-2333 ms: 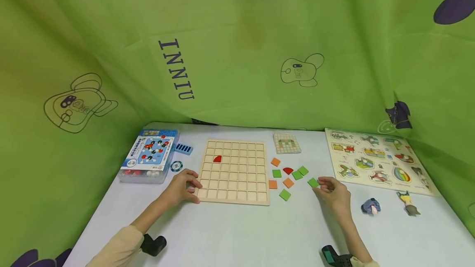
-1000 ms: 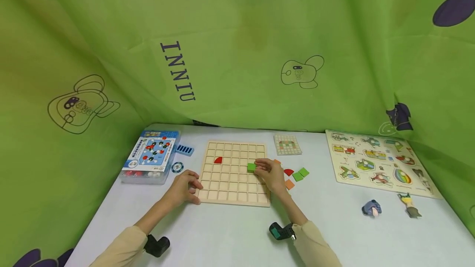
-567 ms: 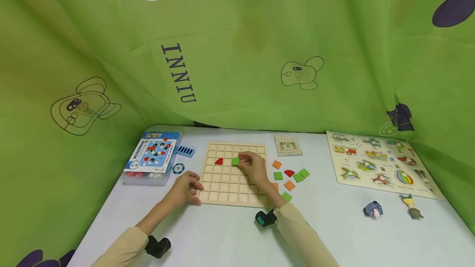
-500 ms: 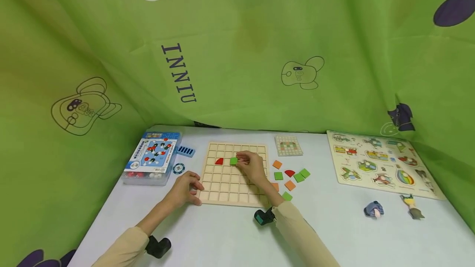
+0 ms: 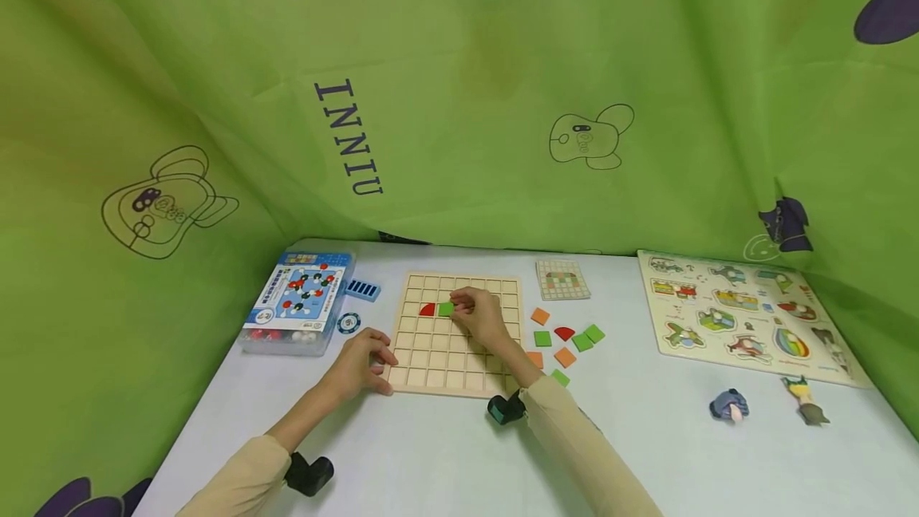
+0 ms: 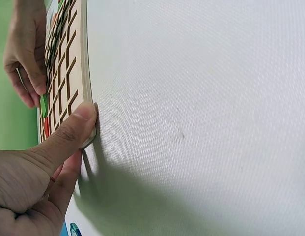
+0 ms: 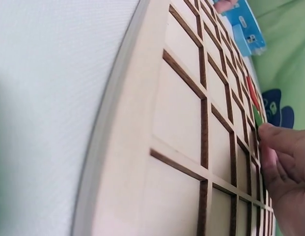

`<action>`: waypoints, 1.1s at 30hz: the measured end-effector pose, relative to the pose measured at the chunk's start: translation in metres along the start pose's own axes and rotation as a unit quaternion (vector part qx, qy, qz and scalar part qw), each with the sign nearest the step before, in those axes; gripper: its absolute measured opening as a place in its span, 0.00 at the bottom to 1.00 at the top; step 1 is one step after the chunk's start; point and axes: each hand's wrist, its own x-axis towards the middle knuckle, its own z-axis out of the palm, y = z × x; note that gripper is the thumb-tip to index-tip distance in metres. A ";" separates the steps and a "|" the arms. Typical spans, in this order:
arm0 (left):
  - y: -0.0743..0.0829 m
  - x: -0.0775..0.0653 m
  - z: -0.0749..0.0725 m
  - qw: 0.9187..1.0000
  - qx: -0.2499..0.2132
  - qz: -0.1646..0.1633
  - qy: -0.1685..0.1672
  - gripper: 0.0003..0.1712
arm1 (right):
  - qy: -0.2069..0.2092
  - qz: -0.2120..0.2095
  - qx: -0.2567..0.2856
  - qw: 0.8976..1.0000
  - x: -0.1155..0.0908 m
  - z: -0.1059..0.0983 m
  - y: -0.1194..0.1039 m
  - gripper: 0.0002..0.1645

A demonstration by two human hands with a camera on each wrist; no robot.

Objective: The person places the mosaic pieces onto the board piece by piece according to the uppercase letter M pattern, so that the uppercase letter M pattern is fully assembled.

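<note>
A wooden grid board (image 5: 431, 377) lies on the white table, a red quarter-circle tile (image 5: 427, 309) in one of its upper-left cells. My right hand (image 5: 483, 317) is over the board and pinches a green square tile (image 5: 446, 309) at the cell just right of the red one. In the left wrist view, the right thumb is on the edge of that green tile. My left hand (image 5: 359, 364) holds the board's near left corner, its thumb (image 6: 76, 125) on the front edge and fingers along the left side.
Right of the board lie loose orange (image 5: 565, 357), green (image 5: 542, 339) and red (image 5: 565, 333) tiles. A pattern card (image 5: 562, 279) is behind them. Farther right are a picture puzzle board (image 5: 750, 317) and two small figures (image 5: 729, 406). At left sit a molecule-model box (image 5: 297, 305) and a round chip (image 5: 349, 323).
My right hand has picked up a green tile from the right of the loose pieces and carried it left to the cell beside the red tile. My left hand stays at the board's corner.
</note>
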 end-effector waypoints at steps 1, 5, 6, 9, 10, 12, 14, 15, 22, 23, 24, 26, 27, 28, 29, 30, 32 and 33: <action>0.000 0.000 0.000 1.000 0.000 0.002 -0.003 0.19 | 0.001 0.001 0.000 1.000 0.000 -0.001 0.000 0.19; 0.003 0.001 0.000 1.000 -0.002 -0.002 -0.008 0.19 | 0.002 0.008 0.013 1.000 0.000 -0.004 0.001 0.20; 0.003 0.002 0.001 1.000 -0.002 -0.002 -0.009 0.19 | 0.003 0.012 0.018 1.000 0.000 -0.005 0.001 0.21; 0.004 0.003 0.002 1.000 -0.002 0.000 -0.010 0.19 | 0.008 0.023 0.030 0.999 0.000 -0.006 0.001 0.20; 0.003 0.003 0.002 1.000 -0.001 0.001 -0.010 0.19 | 0.010 0.026 0.032 0.999 -0.001 -0.006 0.001 0.20; 0.003 0.004 0.003 1.000 0.000 0.004 -0.011 0.19 | 0.015 0.028 0.037 0.999 -0.001 -0.007 0.001 0.19; 0.003 0.005 0.004 1.000 -0.002 0.004 -0.012 0.19 | 0.019 0.028 0.041 0.999 -0.001 -0.007 0.002 0.18; 0.003 0.005 0.004 1.000 -0.003 0.005 -0.012 0.19 | 0.021 0.030 0.045 0.998 -0.001 -0.007 0.002 0.18; 0.004 0.006 0.007 1.000 -0.006 -0.002 -0.011 0.19 | 0.032 0.050 0.064 0.996 -0.007 -0.016 0.001 0.17; 0.003 0.006 0.007 1.000 -0.005 -0.004 -0.011 0.19 | 0.034 0.054 0.069 0.996 -0.010 -0.020 0.001 0.17; 0.003 0.006 0.006 1.000 -0.004 -0.006 -0.010 0.19 | 0.037 0.060 0.074 0.995 -0.013 -0.023 0.001 0.17; 0.002 0.004 0.004 1.000 0.000 -0.009 -0.006 0.19 | 0.043 0.066 0.084 0.993 -0.020 -0.033 0.000 0.17; 0.002 0.004 0.003 1.000 -0.001 -0.012 -0.004 0.20 | 0.046 0.071 0.083 0.993 -0.024 -0.039 0.001 0.17; 0.001 0.002 0.001 1.000 -0.002 -0.011 -0.003 0.20 | 0.049 0.074 0.082 0.993 -0.029 -0.046 0.002 0.17; 0.001 0.002 0.000 1.000 -0.002 -0.010 -0.002 0.20 | 0.052 0.078 0.084 0.992 -0.034 -0.053 0.004 0.17; 0.001 0.001 -0.001 1.000 -0.002 -0.007 -0.002 0.20 | 0.056 0.084 0.083 0.991 -0.039 -0.061 0.005 0.17; 0.000 0.000 -0.002 1.000 -0.003 0.001 -0.007 0.20 | 0.061 0.092 0.080 0.991 -0.052 -0.079 0.010 0.17; 0.000 0.000 -0.002 1.000 -0.003 0.003 -0.008 0.20 | 0.061 0.097 0.080 0.990 -0.059 -0.088 0.013 0.17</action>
